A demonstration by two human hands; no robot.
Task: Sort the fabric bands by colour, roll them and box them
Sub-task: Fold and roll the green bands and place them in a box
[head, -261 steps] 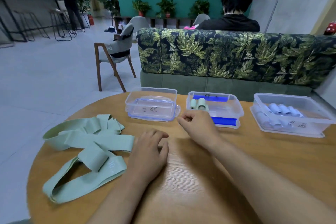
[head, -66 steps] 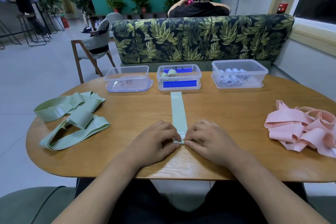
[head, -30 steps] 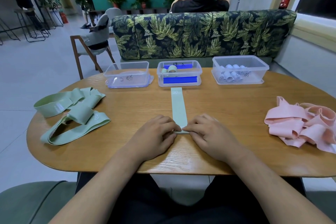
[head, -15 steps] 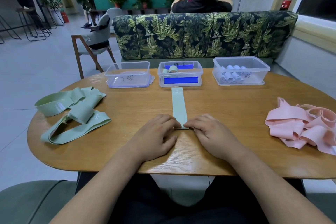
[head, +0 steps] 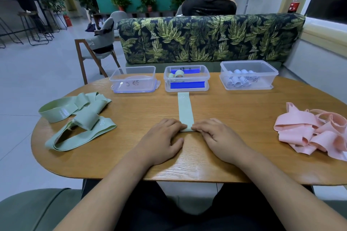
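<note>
A pale green band (head: pixel 185 109) lies flat down the middle of the wooden table (head: pixel 142 114), its far end near the middle box (head: pixel 186 78). Its near end is a small roll, pinched from the left by my left hand (head: pixel 163 139) and from the right by my right hand (head: pixel 218 139). The middle box holds a few rolled green bands. A heap of loose green bands (head: pixel 75 118) lies at the left, a heap of pink bands (head: pixel 311 131) at the right. The right box (head: pixel 247 75) holds several pale rolls. The left box (head: pixel 134 79) looks empty.
The three clear boxes stand in a row at the table's far edge. Behind them is a leaf-patterned sofa back (head: pixel 206 39) with a person sitting beyond it. A wooden chair (head: pixel 97 47) stands at the far left on the tiled floor.
Both hands have rolled the green band's near end away from me, so the flat part has grown shorter and the roll sits farther up the table.
</note>
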